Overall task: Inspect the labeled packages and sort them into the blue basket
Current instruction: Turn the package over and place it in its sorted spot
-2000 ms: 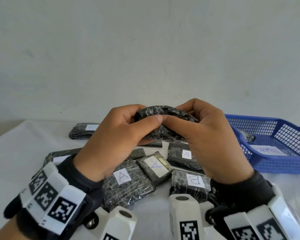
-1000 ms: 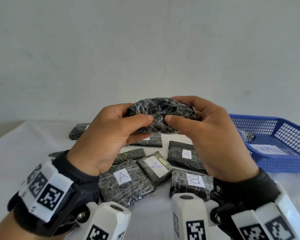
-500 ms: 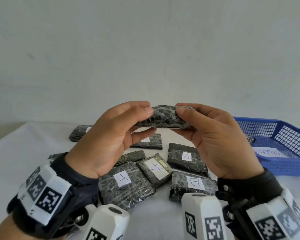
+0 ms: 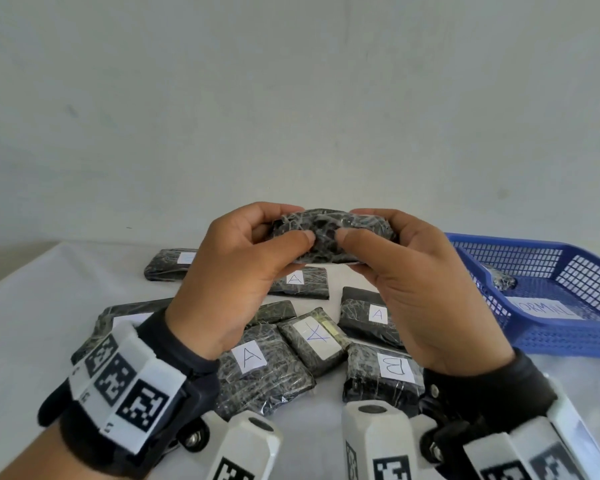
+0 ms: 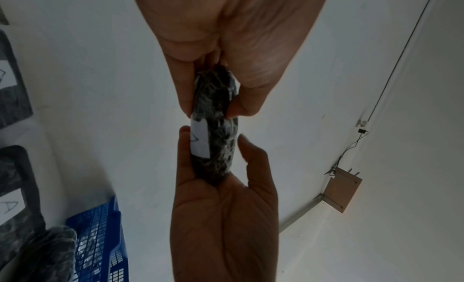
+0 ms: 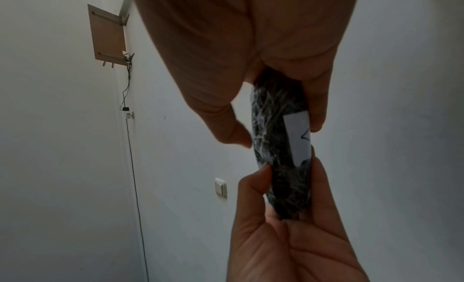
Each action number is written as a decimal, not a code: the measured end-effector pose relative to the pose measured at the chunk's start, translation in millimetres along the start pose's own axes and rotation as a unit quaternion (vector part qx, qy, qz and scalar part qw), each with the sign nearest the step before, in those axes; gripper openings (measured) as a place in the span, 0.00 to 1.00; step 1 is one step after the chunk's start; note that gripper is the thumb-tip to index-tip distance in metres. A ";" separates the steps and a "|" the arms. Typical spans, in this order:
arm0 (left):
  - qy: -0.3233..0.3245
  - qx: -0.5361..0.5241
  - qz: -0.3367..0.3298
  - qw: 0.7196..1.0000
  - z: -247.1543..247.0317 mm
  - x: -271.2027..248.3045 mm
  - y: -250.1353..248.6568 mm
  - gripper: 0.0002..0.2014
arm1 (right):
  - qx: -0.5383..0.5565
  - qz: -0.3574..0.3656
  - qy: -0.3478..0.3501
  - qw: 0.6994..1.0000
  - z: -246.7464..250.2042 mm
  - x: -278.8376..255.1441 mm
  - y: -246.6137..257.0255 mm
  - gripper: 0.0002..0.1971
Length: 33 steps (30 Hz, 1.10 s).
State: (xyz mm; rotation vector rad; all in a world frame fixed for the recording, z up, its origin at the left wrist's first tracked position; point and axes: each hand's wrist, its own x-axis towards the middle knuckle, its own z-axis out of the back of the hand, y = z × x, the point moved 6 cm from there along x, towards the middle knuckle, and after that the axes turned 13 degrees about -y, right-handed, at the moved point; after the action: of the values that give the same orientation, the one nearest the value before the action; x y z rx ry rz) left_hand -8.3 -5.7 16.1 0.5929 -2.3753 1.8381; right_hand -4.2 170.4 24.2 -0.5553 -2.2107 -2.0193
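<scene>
White table (image 4: 42,306) | both hands' fingers grip package (image 4: 329,237) | now tilted toward camera

A black, film-wrapped, white-labelled package (image 4: 329,237) is held up level above more such packages (image 4: 312,341) on the bench; right, a blue mesh plastic basket (image 4: 568,337) holds one.

Head view: bright, even, soft shadows | wrist views: dim, backlit, palms underexposed against pale wall (image 5: 376,226) | wide-angle bending at edges | slight motion blur, nearest skin out of focus
</scene>
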 end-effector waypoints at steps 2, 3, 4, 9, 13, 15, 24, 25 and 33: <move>-0.001 0.004 -0.017 1.000 0.0 -0.5 -2.7 0.11 | 0.002 0.006 -0.001 1.000 -0.4 -0.5 1.4 0.14; 0.004 -0.002 -0.016 1.000 -0.8 -1.4 -4.4 0.13 | 0.008 0.011 -0.006 1.000 0.0 0.1 2.5 0.11; 0.009 -0.010 -0.011 1.000 -1.2 -2.2 -5.0 0.16 | 0.016 0.014 -0.011 1.000 0.4 0.3 3.7 0.09; 0.002 -0.007 -0.012 1.000 -2.8 -4.3 -5.1 0.11 | -0.007 0.011 -0.005 1.000 2.1 -1.0 4.1 0.11; 0.026 -0.027 -0.008 0.999 -4.9 -5.1 -7.6 0.14 | 0.027 0.012 -0.008 1.000 6.2 -1.5 10.5 0.10; 0.028 -0.024 -0.001 0.999 -4.7 -3.8 -5.4 0.09 | 0.030 0.006 -0.013 0.999 7.5 -1.5 11.8 0.08; 0.031 -0.070 0.042 0.996 -3.0 3.7 -1.2 0.10 | 0.107 -0.030 0.033 0.993 6.5 1.8 10.1 0.06; 0.031 -0.085 0.052 0.995 -2.1 5.1 -2.1 0.08 | 0.129 -0.033 0.048 0.990 6.7 1.4 10.9 0.09; 0.028 0.120 0.002 0.992 2.4 5.1 6.1 0.27 | -0.093 0.099 -0.015 0.991 8.9 -0.6 19.1 0.04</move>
State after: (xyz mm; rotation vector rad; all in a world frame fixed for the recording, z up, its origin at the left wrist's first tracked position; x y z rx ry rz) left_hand -14.7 -8.0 11.4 0.5479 -2.1382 2.1290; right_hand 4.2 180.0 41.0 -0.7935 -1.9070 -2.1341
